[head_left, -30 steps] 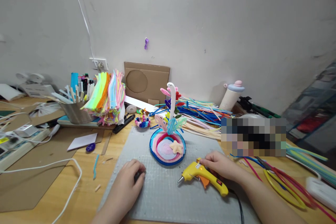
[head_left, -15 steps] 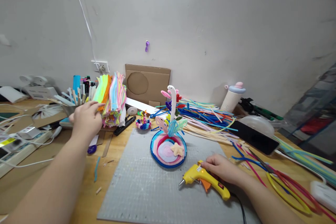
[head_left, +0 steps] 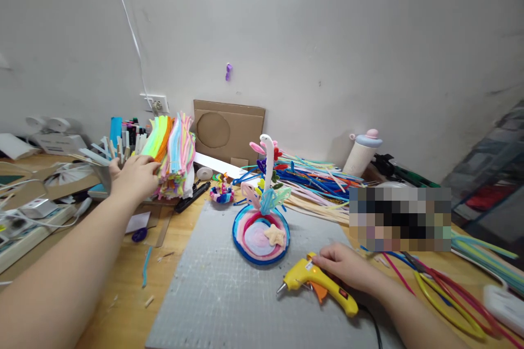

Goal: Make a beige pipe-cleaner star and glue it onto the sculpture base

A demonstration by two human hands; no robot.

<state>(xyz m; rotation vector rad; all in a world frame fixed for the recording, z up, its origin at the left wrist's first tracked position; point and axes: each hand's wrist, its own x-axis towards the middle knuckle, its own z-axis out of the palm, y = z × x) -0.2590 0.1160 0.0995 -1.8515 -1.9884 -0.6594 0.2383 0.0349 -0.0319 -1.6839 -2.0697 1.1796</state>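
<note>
Over mat | glue gun crosswise, nozzle near-left | right hand gripping it | left hand: can't tell grip

A yellow glue gun lies on its side on a grey mat, metal nozzle toward the lower left, handle slanting down to the right, orange trigger beneath. Just beyond it sits a round craft piece ringed in blue, pink and white, bearing a beige star and an upright white stem with a curled top. On the left, a metal cup of pale sticks, partly hidden, stands near a bundle of bright fuzzy strips.
</note>
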